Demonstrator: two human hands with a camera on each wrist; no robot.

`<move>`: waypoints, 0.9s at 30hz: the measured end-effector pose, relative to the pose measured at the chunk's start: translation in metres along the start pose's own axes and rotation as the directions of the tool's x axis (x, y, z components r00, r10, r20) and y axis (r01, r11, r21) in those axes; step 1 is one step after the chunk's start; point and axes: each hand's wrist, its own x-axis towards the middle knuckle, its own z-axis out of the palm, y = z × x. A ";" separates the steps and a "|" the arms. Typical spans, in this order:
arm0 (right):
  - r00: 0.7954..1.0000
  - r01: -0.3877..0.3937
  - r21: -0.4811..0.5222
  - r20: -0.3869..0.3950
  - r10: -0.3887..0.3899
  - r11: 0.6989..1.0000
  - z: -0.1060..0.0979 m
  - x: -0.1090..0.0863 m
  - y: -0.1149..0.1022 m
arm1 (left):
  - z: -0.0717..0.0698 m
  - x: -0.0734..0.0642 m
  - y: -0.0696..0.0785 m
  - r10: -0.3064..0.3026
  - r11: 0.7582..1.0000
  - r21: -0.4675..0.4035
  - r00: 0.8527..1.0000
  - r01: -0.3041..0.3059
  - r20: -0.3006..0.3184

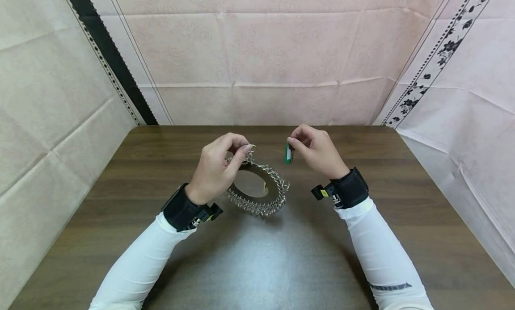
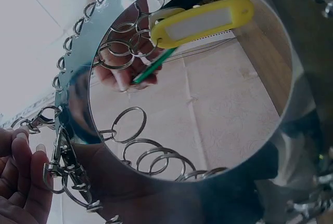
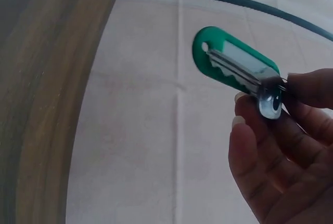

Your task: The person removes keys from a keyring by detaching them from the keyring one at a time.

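Observation:
My left hand [image 1: 219, 167] pinches a small split ring at the upper edge of a broad, flat metal hoop [image 1: 275, 191], which hangs tilted over the table. Many small metal rings line the hoop's rim. In the left wrist view, snap clasps [image 2: 65, 154] hang beside the left fingertips, and a yellow key tag [image 2: 205, 21] with a white label shows in the hoop's opening. Right of the hoop and apart from it, my right hand [image 1: 318, 151] holds a silver key [image 3: 234, 70] by its head, between thumb and fingers. A green key tag [image 1: 289, 153] hangs with the key.
Below both hands spreads a brown wooden table [image 1: 257, 265]. Pale cloth [image 1: 281, 51] stands behind its far edge, with white patterned cloth [image 1: 462, 136] along the right side. Each wrist wears a black band [image 1: 350, 189] with a small camera.

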 end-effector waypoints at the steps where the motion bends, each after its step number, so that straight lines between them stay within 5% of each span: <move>1: 1.000 -0.004 -0.016 0.004 0.004 1.000 0.000 0.000 0.002 | 0.000 0.000 0.000 0.000 1.000 -0.002 1.000 0.000 0.001; 12: 0.994 0.014 -0.270 0.110 0.017 0.963 0.008 0.003 0.037 | -0.001 0.000 0.000 0.001 1.000 -0.004 1.000 -0.001 -0.001; 27: 0.965 -0.088 -0.329 0.207 0.162 0.940 0.020 0.001 0.071 | 0.001 0.001 0.001 -0.004 1.000 -0.003 1.000 0.004 -0.005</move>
